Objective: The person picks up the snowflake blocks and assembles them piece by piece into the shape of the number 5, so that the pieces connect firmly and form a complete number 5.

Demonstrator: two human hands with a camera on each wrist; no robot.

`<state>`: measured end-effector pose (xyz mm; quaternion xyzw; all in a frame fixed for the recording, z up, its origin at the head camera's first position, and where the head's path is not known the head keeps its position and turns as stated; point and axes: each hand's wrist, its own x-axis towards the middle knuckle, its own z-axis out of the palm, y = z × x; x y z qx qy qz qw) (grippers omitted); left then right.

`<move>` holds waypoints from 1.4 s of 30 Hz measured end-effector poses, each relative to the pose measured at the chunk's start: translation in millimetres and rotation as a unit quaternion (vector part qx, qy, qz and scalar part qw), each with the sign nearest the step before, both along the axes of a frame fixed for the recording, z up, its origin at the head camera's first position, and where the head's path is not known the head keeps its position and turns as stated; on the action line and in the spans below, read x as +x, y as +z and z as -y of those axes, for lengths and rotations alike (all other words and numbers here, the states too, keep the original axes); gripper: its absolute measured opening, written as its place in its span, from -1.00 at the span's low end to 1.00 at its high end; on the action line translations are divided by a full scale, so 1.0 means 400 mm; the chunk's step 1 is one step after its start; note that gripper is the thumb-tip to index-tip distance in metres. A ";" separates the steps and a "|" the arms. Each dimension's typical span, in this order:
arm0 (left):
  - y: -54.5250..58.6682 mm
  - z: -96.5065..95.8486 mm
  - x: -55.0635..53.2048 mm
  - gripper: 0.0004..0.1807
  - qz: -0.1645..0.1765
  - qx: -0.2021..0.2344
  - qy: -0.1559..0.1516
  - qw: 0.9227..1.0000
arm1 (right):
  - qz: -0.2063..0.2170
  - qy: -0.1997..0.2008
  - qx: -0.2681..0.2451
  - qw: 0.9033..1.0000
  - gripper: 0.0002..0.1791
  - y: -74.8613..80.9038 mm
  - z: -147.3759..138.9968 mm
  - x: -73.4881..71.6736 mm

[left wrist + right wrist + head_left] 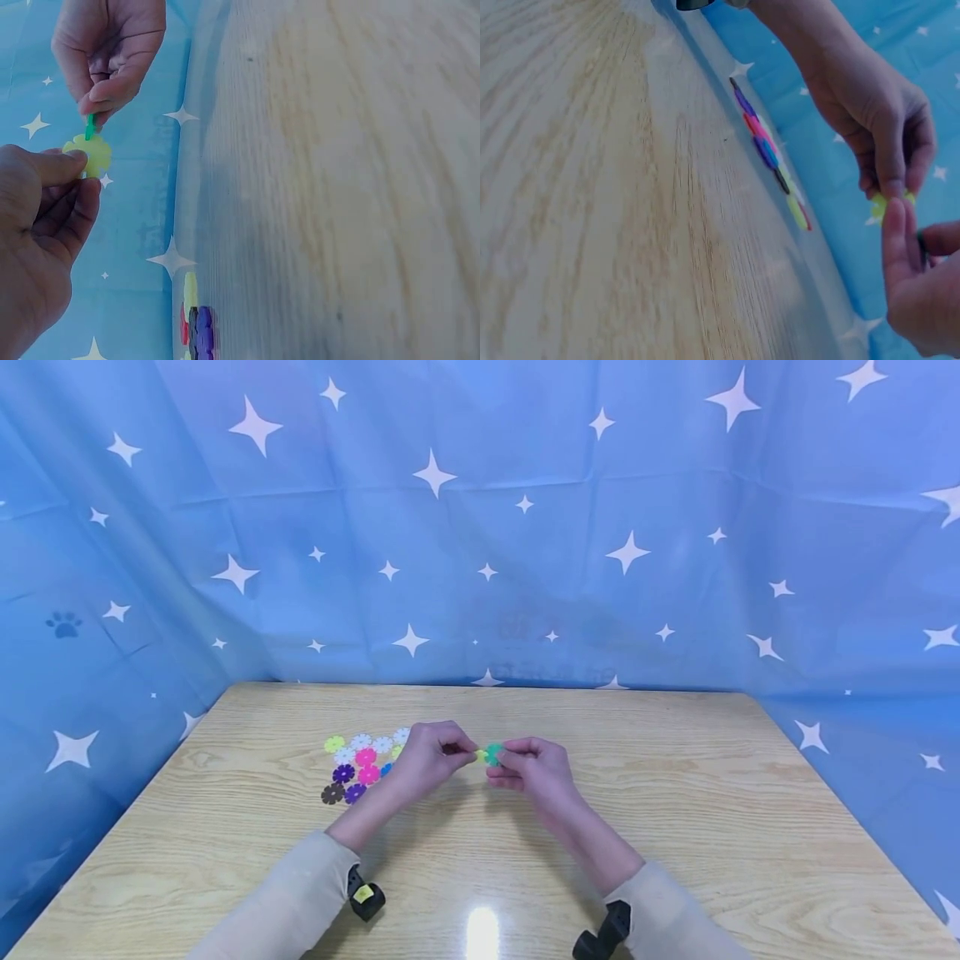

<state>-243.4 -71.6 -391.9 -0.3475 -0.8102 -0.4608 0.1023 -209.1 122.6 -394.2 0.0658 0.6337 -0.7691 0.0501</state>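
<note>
Above the middle of the table, my left hand [435, 753] pinches a yellow-green snowflake disc [96, 155] between thumb and fingers. Facing it, my right hand [536, 768] pinches a green snowflake disc [492, 754]. The two discs meet edge to edge; in the left wrist view the green one [90, 127] stands edge-on at the notched rim of the yellow-green one. In the right wrist view my fingers cover most of both discs, and only a bit of the yellow-green disc [879, 206] shows.
Left of my left hand lies a group of loose discs: pink [368, 775], purple [343, 774], brown [332, 793], white [362, 741] and yellow-green [334, 744]. They lie on a wooden table [675, 793]. A blue star-patterned curtain [525, 568] hangs behind it.
</note>
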 end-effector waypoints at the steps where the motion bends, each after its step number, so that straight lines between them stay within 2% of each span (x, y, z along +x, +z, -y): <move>1: 0.000 -0.001 -0.001 -0.89 0.000 -0.001 0.001 1.000 | 0.001 -0.001 -0.002 1.000 -0.80 0.000 0.000 0.001; 7: 0.002 0.003 -0.006 -0.89 0.015 -0.005 0.001 1.000 | -0.004 -0.014 -0.013 1.000 -0.80 0.000 0.007 0.007; 16: 0.004 0.007 0.001 -0.87 0.028 -0.019 -0.033 0.999 | 0.013 -0.001 0.005 1.000 -0.79 0.003 0.010 0.019; 24: 0.002 0.009 0.001 -0.87 0.033 -0.006 0.010 0.999 | -0.004 0.011 -0.007 1.000 -0.76 -0.005 0.008 0.012; 30: 0.000 0.012 0.001 -0.84 0.046 -0.008 0.018 0.999 | -0.047 0.000 0.064 0.997 -0.77 -0.015 -0.005 0.010; 37: -0.002 0.010 0.006 -0.86 0.061 -0.002 0.014 0.998 | -0.100 -0.003 0.133 0.986 -0.68 -0.021 -0.006 0.006; 42: 0.001 0.007 0.009 -0.86 0.070 0.006 0.016 0.997 | -0.125 -0.010 0.164 0.978 -0.72 -0.018 0.002 0.007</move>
